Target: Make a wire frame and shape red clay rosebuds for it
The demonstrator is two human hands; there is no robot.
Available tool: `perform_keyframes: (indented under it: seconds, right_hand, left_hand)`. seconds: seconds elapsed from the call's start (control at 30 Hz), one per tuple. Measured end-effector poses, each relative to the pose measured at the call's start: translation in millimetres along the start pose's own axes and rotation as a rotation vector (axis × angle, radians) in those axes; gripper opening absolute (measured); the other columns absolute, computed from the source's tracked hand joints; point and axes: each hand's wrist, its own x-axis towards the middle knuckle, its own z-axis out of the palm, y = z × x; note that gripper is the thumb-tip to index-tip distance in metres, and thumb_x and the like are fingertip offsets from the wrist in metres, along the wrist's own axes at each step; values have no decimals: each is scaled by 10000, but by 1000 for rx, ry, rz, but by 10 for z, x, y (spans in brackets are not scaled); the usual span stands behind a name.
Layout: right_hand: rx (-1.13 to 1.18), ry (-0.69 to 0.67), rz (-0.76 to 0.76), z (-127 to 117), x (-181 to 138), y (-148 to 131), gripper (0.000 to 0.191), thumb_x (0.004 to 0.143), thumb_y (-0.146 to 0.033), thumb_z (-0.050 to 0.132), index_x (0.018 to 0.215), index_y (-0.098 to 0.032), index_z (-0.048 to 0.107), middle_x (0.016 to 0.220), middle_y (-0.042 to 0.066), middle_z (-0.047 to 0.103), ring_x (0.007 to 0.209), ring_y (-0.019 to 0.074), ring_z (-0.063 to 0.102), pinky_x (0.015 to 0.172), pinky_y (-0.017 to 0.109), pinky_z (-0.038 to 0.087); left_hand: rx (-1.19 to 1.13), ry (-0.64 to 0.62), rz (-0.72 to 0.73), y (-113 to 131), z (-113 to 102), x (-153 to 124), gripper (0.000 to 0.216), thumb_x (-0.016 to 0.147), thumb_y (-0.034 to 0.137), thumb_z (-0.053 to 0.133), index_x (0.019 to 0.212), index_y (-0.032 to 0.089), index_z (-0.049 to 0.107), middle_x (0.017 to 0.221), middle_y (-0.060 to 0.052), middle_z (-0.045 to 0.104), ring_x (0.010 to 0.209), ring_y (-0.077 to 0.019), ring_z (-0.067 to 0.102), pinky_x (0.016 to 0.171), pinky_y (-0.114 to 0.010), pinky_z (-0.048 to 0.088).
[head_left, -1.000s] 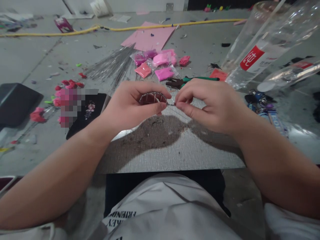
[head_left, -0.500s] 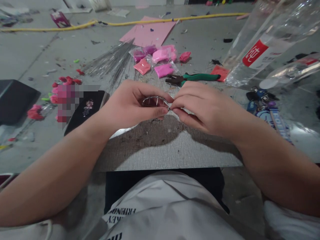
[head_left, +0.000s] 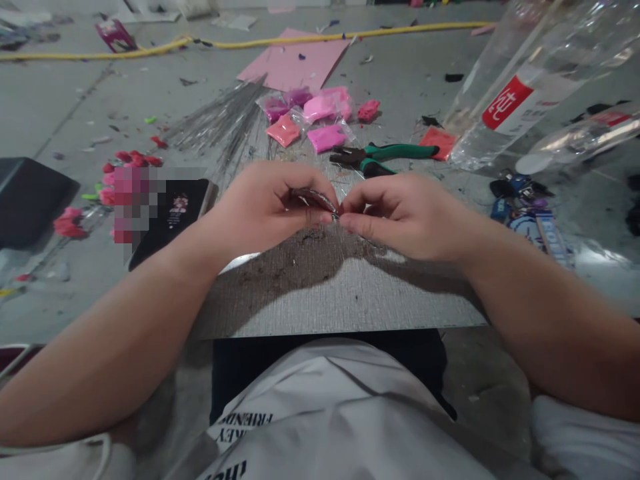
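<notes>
Above the near part of the table, my two hands meet fingertip to fingertip. My left hand [head_left: 280, 200] pinches a curved piece of twisted silvery wire [head_left: 316, 195] between thumb and fingers; much of the piece is hidden inside the hand. At the wire's right end, my right hand [head_left: 405, 212] is closed in a pinch of thumb and forefinger. Just beyond the right hand lie pliers [head_left: 400, 153] with green handles, their jaws to the left. A bundle of thin straight wires [head_left: 220, 123] is spread out behind my left hand.
Small bags of pink and purple clay [head_left: 325, 107] lie past the hands, before a pink sheet [head_left: 295, 60]. Clear bottles [head_left: 520, 100] stand and lie at right, near a bunch of keys [head_left: 520, 193]. At left are a phone [head_left: 173, 217], red and pink flowers [head_left: 70, 223] and a dark box [head_left: 35, 200].
The wire loop has turned in my left hand and now shows more edge-on. My right hand's fingers have drawn back and re-gripped at its end, with the thumb lower.
</notes>
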Motion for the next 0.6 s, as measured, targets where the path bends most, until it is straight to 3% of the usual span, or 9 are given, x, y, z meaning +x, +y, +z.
perform_keyframes:
  seconds: [0.2, 0.4, 0.6]
  right_hand:
    - [-77, 2, -52, 6, 13, -19, 190, 1004, -332, 651, 849, -222, 664, 698, -37, 622, 642, 129, 537, 616, 282, 414]
    - [268, -56, 138, 22, 8, -104, 364, 985, -511, 684, 774, -216, 660, 655, -28, 590, 577, 105, 511, 542, 258, 399]
    - [459, 52, 219, 81, 11, -80, 311, 901, -509, 790, 818, -225, 696, 687, -21, 645, 566, 116, 561, 519, 271, 446]
  left_hand:
    - [96, -15, 92, -52, -1, 3, 87, 861, 145, 733, 874, 231, 724, 817, -15, 742, 718, -154, 694, 637, -271, 532]
    - [147, 24, 421, -24, -29, 10, 80, 932, 152, 707, 907, 227, 724, 899, -49, 747, 815, -178, 715, 729, -316, 567]
    - [258, 226, 407, -80, -24, 29, 52, 917, 280, 766, 869, 284, 785, 1077, -76, 698, 1010, -234, 684, 900, -424, 599]
